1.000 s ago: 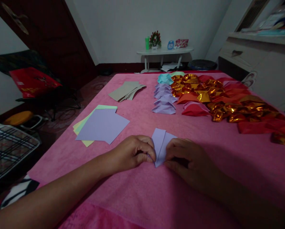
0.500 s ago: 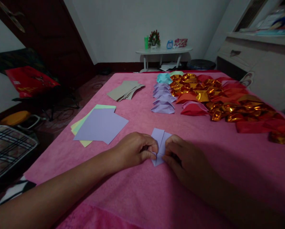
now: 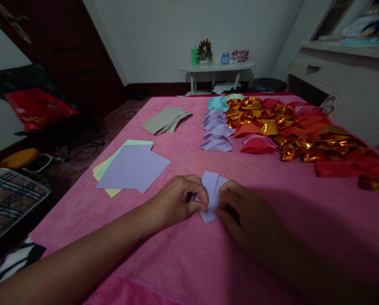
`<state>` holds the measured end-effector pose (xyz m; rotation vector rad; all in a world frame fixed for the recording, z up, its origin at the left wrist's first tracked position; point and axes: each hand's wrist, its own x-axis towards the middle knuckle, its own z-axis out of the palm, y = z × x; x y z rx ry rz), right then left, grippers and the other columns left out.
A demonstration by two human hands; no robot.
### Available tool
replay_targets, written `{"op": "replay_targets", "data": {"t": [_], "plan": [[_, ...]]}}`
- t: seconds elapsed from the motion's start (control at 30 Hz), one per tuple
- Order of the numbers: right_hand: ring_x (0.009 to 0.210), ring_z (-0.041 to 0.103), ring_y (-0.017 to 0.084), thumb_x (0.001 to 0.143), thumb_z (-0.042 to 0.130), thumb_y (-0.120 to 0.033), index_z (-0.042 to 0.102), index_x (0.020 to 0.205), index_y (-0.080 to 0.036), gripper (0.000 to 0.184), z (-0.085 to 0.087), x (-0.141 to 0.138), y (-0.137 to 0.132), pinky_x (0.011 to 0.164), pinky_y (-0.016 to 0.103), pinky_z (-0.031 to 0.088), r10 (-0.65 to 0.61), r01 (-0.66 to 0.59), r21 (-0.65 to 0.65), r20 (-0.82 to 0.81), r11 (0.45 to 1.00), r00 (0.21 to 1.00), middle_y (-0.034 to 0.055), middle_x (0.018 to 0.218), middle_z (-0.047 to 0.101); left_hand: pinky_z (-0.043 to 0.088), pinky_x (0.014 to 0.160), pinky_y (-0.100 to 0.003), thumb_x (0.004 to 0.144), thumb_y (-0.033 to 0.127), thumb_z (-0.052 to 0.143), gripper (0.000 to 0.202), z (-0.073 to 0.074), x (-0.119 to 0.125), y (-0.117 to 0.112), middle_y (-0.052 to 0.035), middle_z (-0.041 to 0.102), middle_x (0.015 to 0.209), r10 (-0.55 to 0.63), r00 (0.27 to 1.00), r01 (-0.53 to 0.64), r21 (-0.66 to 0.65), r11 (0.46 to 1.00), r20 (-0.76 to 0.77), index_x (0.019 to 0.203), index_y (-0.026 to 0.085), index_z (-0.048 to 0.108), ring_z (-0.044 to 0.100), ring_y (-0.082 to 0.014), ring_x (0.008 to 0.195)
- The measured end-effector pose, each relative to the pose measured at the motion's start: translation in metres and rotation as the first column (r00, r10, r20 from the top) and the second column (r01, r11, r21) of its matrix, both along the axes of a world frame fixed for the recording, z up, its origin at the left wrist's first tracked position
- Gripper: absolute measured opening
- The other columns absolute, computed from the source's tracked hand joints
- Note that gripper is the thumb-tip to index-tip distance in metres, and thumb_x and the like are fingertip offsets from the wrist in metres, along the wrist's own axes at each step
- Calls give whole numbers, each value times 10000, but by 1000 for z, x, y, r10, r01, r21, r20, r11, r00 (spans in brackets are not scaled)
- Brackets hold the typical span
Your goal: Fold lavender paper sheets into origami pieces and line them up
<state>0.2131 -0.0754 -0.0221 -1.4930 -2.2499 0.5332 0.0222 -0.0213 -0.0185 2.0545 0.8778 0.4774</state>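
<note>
A small folded piece of purple paper lies on the pink cloth in front of me, with a lengthwise fold showing down its middle. My left hand pinches its left side between thumb and fingers. On the right side, my right hand grips the paper with curled fingers, thumb near the lower edge. Parts of the sheet are hidden under the fingers. To the left lie loose flat sheets, a purple sheet on top of green and yellow ones.
Grey-brown sheets lie fanned farther back. A column of folded purple paper pieces stands beside many shiny gold and red folded pieces on the right. Beyond the pink-covered surface is a small white table.
My left fingers have shifted slightly left and down on the purple paper, and a small raised flap by the thumb no longer shows. My right hand stays nearly in place.
</note>
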Motion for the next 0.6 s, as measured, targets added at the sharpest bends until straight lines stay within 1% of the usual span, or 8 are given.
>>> {"op": "replay_targets", "data": {"t": [0.1,0.17,0.3,0.43,0.53,0.6], "plan": [[705,445,156,783,533,-128,508,703,-180,99,0,0,0,605,282,299,0,0,-2,10,1000,1000,22,790,507,376,587,-199,778,195,654,79,-1,0,-4,-16,555,743,9,1000,-8,-25,1000,20,731,145,692,498,-101,673],[701,440,156,784,530,-132,504,702,-180,98,0,0,0,600,283,292,1,-1,-1,11,1000,1000,21,786,504,377,589,-201,772,224,669,88,-1,0,-7,-15,553,750,25,999,-25,-31,999,23,729,151,692,506,-105,692],[692,435,153,778,520,-117,503,701,-178,100,-1,0,0,599,285,288,-1,1,3,16,1000,1000,20,775,497,360,564,-202,717,300,727,155,0,1,-11,-1,532,743,53,999,-53,-17,998,0,728,153,678,486,-98,666],[689,441,150,763,529,-112,501,688,-178,104,-1,0,0,598,285,287,-6,6,12,-3,1000,1000,16,766,498,341,538,-200,678,342,755,221,1,1,-10,8,510,726,60,998,-60,1,998,-33,746,152,666,459,-90,628],[703,452,149,740,559,-113,513,693,-181,94,0,1,0,607,283,291,34,-33,20,-52,999,998,10,768,513,333,534,-196,659,370,763,267,1,0,-9,12,495,712,46,998,-46,8,999,-37,742,144,648,453,-91,628],[713,460,150,721,574,-106,525,706,-184,93,1,3,-1,617,283,294,68,-65,33,-88,997,994,6,765,526,336,540,-194,654,368,767,289,2,-1,-8,14,499,720,46,999,-46,9,999,-26,781,142,639,453,-93,637]]}}
